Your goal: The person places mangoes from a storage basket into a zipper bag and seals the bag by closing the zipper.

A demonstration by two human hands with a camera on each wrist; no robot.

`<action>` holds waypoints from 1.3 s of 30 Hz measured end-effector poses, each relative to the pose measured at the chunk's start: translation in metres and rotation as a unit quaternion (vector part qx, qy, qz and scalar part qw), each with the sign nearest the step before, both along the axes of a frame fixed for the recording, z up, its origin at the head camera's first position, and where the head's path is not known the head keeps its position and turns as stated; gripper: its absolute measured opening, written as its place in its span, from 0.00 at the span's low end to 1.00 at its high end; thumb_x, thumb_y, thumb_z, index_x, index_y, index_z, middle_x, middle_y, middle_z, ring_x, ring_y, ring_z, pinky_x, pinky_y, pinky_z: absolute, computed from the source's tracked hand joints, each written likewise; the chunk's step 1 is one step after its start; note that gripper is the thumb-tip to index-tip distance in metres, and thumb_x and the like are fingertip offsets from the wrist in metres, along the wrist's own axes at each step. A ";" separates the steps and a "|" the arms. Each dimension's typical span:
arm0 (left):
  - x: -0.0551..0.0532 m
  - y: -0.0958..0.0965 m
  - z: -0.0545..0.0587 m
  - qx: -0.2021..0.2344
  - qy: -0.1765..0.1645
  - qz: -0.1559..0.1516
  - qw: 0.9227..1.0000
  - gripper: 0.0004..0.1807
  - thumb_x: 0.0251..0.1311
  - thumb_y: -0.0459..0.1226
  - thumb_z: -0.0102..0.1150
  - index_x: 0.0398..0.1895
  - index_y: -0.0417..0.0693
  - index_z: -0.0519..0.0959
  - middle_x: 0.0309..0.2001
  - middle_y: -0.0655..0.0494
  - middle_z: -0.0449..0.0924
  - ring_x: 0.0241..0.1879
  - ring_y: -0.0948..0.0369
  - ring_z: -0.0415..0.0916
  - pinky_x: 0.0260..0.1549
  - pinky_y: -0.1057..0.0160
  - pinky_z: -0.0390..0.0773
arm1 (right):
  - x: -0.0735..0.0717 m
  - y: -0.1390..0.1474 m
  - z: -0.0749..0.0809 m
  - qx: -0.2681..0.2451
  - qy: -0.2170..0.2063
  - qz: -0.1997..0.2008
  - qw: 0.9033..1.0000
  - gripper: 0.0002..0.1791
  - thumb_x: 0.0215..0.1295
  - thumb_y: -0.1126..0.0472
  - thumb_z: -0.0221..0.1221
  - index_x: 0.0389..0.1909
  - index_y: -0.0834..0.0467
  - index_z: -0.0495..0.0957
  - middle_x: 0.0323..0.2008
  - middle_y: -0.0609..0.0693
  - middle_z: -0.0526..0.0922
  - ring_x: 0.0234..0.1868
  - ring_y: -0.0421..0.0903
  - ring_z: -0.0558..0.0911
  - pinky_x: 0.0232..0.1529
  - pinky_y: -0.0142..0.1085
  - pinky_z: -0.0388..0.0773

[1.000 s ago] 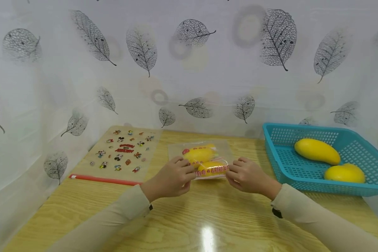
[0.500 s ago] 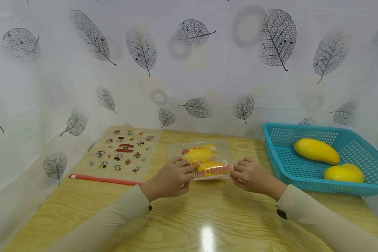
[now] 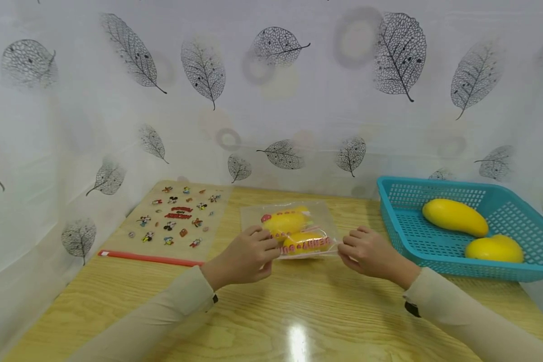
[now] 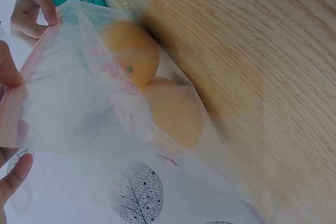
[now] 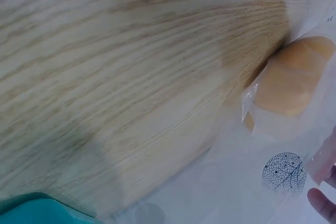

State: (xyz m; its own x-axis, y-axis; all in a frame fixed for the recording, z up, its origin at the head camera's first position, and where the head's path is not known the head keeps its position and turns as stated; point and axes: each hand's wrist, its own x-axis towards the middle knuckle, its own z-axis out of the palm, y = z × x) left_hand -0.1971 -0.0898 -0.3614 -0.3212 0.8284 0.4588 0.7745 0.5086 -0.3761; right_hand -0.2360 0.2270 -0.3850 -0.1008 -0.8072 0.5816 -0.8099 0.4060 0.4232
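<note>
The left hand (image 3: 249, 254) and the right hand (image 3: 366, 253) both pinch. On the wooden table (image 3: 253, 317) rests the clear bag (image 3: 323, 221) they hold, I think light, limp and slippery. Two yellow mangoes (image 3: 285, 222) inside, probably heavier, may bruise. The pink edge (image 4: 39, 48), where they pinch, seems the best hold.

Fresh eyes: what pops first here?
Probably the turquoise basket at the head view's right, with two yellow mangoes in it. Next, at centre, a clear bag with two more mangoes inside, its near edge pinched by the left hand and right hand. Then the dark leaf prints on the white backdrop.
</note>
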 end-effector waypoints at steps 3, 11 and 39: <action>-0.001 0.000 -0.001 0.000 0.003 -0.002 1.000 0.04 0.45 0.40 0.60 0.27 0.55 0.80 0.32 0.65 0.83 0.32 0.63 0.72 0.42 0.64 0.74 | 0.000 0.003 -0.001 -0.001 -0.002 -0.001 1.000 0.22 0.71 0.55 0.39 0.20 0.53 0.74 0.18 0.44 0.76 0.20 0.42 0.75 0.25 0.37 0.73; 0.000 -0.002 0.000 0.007 0.005 -0.007 1.000 0.05 0.45 0.40 0.60 0.27 0.55 0.81 0.33 0.65 0.83 0.32 0.63 0.73 0.42 0.64 0.74 | 0.001 0.010 0.000 -0.004 -0.008 -0.009 1.000 0.22 0.71 0.54 0.40 0.19 0.52 0.74 0.17 0.44 0.75 0.20 0.43 0.75 0.25 0.38 0.73; -0.002 -0.008 -0.001 0.006 0.003 -0.005 1.000 0.03 0.44 0.39 0.60 0.25 0.55 0.80 0.30 0.65 0.81 0.31 0.63 0.72 0.40 0.64 0.74 | 0.002 0.031 0.003 0.027 -0.028 -0.046 0.998 0.28 0.74 0.50 0.34 0.20 0.52 0.78 0.18 0.43 0.77 0.20 0.40 0.74 0.24 0.35 0.70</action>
State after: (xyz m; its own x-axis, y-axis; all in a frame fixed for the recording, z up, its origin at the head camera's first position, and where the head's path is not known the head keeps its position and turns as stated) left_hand -0.1987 -0.0977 -0.3627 -0.3099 0.8263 0.4703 0.7769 0.5053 -0.3758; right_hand -0.2335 0.2577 -0.3821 -0.2073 -0.8234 0.5282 -0.7939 0.4571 0.4010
